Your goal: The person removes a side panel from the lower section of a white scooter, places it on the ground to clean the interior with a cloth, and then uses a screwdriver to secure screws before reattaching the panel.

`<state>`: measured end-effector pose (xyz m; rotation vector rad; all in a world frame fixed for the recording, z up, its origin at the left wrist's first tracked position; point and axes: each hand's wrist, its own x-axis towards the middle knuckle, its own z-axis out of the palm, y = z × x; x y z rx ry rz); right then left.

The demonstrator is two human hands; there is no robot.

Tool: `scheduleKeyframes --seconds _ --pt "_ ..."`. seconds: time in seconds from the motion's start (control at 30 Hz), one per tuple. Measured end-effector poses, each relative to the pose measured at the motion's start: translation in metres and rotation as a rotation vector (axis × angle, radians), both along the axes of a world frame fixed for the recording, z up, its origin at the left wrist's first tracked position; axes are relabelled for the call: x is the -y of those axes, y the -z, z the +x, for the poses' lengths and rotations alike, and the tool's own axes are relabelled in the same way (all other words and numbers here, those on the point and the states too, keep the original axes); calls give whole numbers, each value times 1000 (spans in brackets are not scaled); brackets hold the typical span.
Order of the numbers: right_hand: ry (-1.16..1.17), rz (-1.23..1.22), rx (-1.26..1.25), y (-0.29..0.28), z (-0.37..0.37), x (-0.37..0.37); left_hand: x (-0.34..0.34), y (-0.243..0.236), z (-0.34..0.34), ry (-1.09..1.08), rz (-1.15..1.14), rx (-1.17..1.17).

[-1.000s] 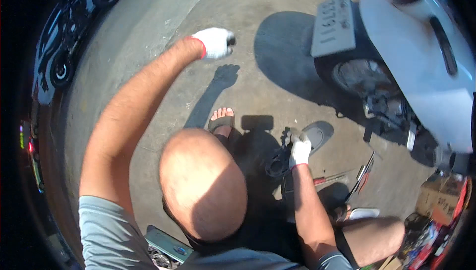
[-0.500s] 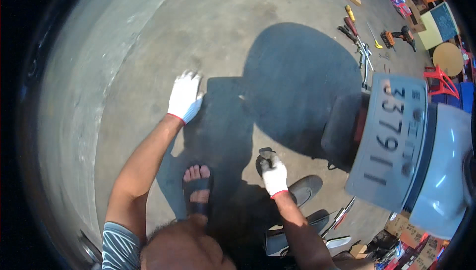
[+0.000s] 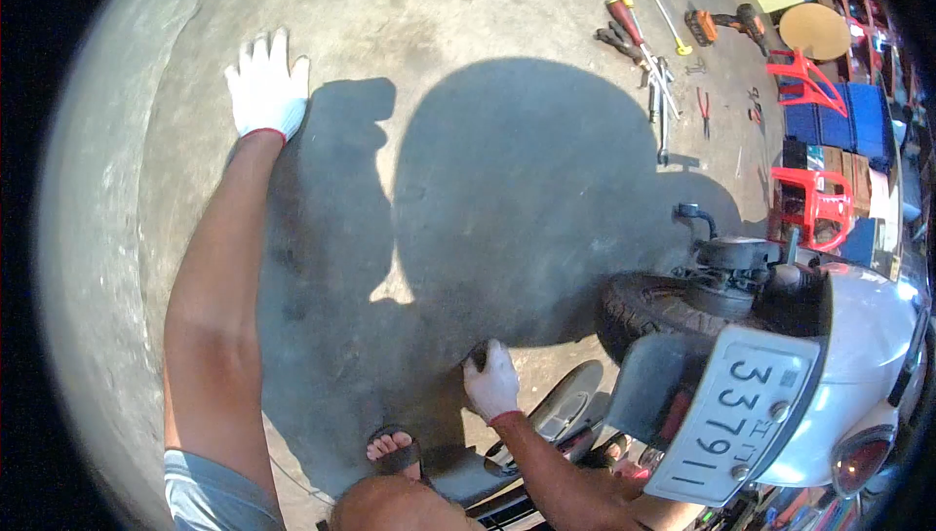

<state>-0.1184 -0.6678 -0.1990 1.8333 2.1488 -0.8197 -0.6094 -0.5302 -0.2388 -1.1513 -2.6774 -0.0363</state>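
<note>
My left hand (image 3: pixel 265 87), in a white glove, is stretched far out with its fingers spread, over or on the concrete floor (image 3: pixel 458 34); I cannot tell if it touches. My right hand (image 3: pixel 491 381), also gloved in white, is closed around a small dark object (image 3: pixel 476 357) low near the floor, just left of the scooter's rear tyre (image 3: pixel 643 312). My sandalled foot (image 3: pixel 392 449) is below that hand.
A white scooter (image 3: pixel 858 336) with a number plate (image 3: pixel 733 416) stands at the right. Screwdrivers, pliers and other hand tools (image 3: pixel 648 53) and a cordless drill (image 3: pixel 726 22) lie on the floor at the far right. Red plastic chairs (image 3: pixel 814 195) stand beyond.
The view has swung toward the open floor and the scooter's rear. My left arm has reached farther out with fingers spread. My right hand stays closed on the dark object.
</note>
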Motion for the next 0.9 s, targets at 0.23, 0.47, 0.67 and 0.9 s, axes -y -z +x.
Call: scheduleKeyframes --seconds 0.23,0.47,0.67,0.9 --pt "551 -57 -557 -7 -173 -77 -23 -11 -9 -73 -31 54" --pt "374 377 -572 -11 -341 -304 -33 -25 -4 -60 -27 202" --pt "257 748 21 -16 -259 -519 -27 -28 -18 -64 63 290" --pt "245 307 -127 -5 -174 -648 -35 -25 -20 -81 17 374"
